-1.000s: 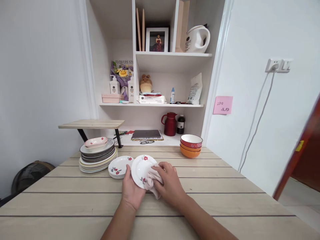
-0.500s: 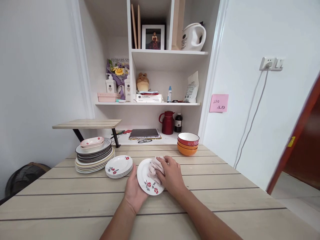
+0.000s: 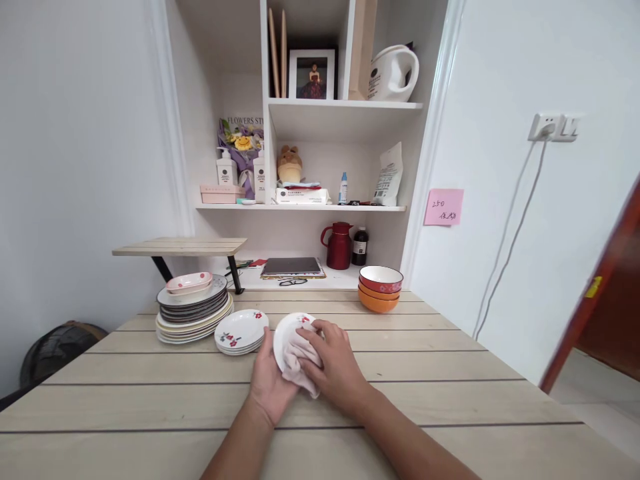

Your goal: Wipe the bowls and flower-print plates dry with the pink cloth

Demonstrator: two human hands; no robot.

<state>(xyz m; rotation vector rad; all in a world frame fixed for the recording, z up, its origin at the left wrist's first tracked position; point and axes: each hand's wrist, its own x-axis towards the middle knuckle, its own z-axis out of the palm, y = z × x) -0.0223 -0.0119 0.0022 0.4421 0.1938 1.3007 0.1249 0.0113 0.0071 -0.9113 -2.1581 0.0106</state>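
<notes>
A small white plate (image 3: 283, 331) with red flowers is held above the table, tilted toward me. My left hand (image 3: 270, 379) grips it at its left and lower edge, the fingers hidden beneath. Over the plate's face lies a pale pink cloth (image 3: 301, 360), bunched and draping past the lower rim. My right hand (image 3: 336, 363) is closed on this cloth and presses it to the plate. Just left of my left hand, a short stack of matching flowered plates (image 3: 242, 329) rests on the table.
At the left stands a taller stack of plates (image 3: 193, 313) topped by a pink dotted dish (image 3: 189, 283), beside a small raised shelf (image 3: 180, 247). Nested bowls (image 3: 380, 291) sit at the back right. Behind the table (image 3: 425, 400) are a laptop (image 3: 293, 266) and a red jug (image 3: 339, 247).
My right hand has moved the cloth down and left across the plate, covering the lower flowers. The plate has turned, and a red flower now shows near its top. The view has shifted slightly.
</notes>
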